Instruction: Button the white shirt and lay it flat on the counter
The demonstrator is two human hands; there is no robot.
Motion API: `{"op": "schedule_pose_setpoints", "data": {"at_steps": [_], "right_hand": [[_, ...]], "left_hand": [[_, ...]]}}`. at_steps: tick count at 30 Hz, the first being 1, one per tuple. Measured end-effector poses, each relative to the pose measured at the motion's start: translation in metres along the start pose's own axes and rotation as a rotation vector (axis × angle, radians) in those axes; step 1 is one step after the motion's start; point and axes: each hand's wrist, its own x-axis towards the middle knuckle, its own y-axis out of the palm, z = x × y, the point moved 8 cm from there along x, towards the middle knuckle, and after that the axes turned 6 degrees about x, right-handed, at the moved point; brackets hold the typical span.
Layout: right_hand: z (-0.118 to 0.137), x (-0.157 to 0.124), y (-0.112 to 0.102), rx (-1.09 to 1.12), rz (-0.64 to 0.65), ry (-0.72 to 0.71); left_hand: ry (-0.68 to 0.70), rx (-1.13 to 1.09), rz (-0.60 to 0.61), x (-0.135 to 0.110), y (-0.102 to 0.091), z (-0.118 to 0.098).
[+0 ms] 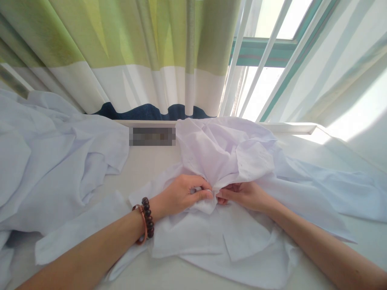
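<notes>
A crumpled white shirt (229, 157) lies on the white surface (145, 161) in front of me, bunched up in the middle and spread flat near the front edge. My left hand (184, 193), with a dark bead bracelet and a copper bangle at the wrist, pinches a fold of the shirt between thumb and fingers. My right hand (242, 195) grips the same bunch of fabric from the right, its fingers curled into the cloth. The two hands almost touch at the fold.
A second pile of white garments (51, 161) lies at the left. Green, white and navy curtains (136, 60) hang behind, with sheer curtains (332, 72) over a bright window at the right. A ledge (290, 128) runs along the back.
</notes>
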Motion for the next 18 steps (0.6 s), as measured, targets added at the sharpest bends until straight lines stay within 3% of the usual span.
{"op": "schedule_pose_setpoints", "data": {"at_steps": [7, 18], "right_hand": [[-0.0005, -0.0017, 0.0046, -0.069, 0.072, -0.031], [0.0039, -0.0014, 0.0018, 0.031, 0.063, -0.045]], "left_hand": [[0.013, 0.002, -0.041, -0.0012, -0.0003, 0.0004], [-0.008, -0.035, -0.035, -0.0012, 0.0001, 0.0015]]}}
